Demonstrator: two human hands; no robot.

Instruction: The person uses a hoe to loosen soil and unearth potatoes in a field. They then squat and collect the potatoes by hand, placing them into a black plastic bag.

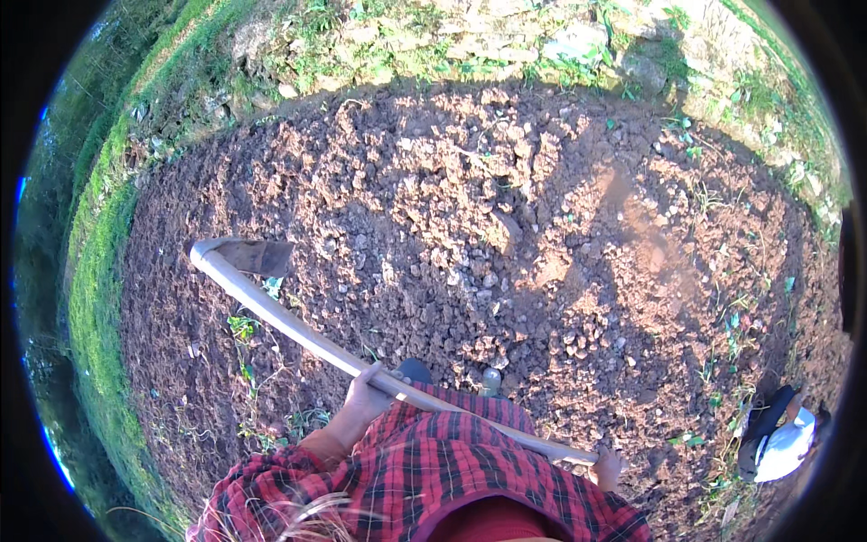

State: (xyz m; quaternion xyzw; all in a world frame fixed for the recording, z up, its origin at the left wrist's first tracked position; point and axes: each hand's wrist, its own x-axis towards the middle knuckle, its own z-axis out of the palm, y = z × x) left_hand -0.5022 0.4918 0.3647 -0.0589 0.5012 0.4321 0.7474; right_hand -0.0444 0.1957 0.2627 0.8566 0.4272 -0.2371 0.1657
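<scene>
A hoe with a pale wooden handle (298, 332) slants across the lower middle, its flat dark metal blade (269, 258) raised at the upper-left end, over broken brown soil (433, 217). My left hand (359, 405) is closed round the handle just left of centre. My right hand (605, 468) is closed round the handle near its lower-right end. My plaid red shirt (461, 461) fills the bottom edge. Beyond the handle, parts of my shoes (490, 381) show on the soil.
A low stone edge with weeds (533, 45) curves along the top, and a grassy strip (99, 289) along the left. Small plants (242, 330) grow among the clods. At the lower right is a white and black shape (778, 452), possibly a bent-over person; I cannot tell.
</scene>
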